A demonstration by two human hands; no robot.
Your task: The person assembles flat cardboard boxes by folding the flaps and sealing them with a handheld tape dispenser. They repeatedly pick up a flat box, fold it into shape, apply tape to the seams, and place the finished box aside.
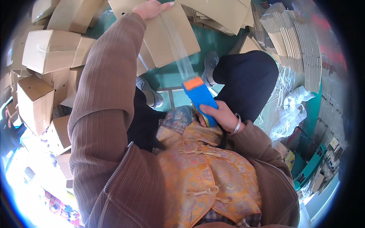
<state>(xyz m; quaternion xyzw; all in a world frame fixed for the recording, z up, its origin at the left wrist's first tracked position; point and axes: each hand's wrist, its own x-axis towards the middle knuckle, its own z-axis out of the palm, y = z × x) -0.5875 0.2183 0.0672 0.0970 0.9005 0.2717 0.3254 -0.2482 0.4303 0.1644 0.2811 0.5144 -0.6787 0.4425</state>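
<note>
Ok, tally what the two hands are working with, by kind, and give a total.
Cardboard box under the left hand: 1
Blue tape dispenser in the right hand: 1
Strip of clear tape stretched from dispenser to box: 1
Total: 3
Many more boxes lie around; too many overlap to count.

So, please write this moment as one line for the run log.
left hand: pressing on cardboard box | right hand: gripping blue tape dispenser | clear tape: stretched from box to dispenser
</note>
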